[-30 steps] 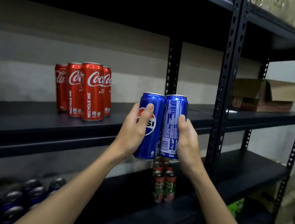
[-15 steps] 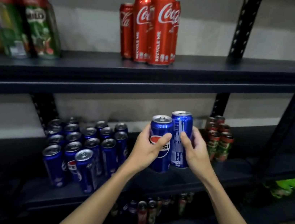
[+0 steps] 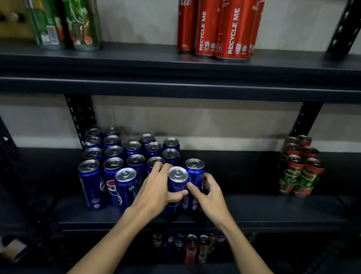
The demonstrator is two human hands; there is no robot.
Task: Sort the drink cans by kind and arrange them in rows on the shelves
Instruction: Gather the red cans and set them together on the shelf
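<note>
Two tall, slim blue aluminium Pepsi cans are being set down at the right edge of the block of matching blue cans (image 3: 111, 162) on the middle black metal shelf (image 3: 280, 211). The nearer can (image 3: 175, 189) is gripped by the left hand (image 3: 155, 193), thumb curled across its front and fingers wrapped behind; the farther can (image 3: 194, 180), touching it, is held by the right hand (image 3: 210, 199), fingers bent round its right side. Such cans are judged rigid but thin-walled, smooth, probably slippery, fairly heavy if full, and tippy; a hold at mid-body is judged safest. Red Coca-Cola cans (image 3: 219, 19) stand well above the fingers.
</note>
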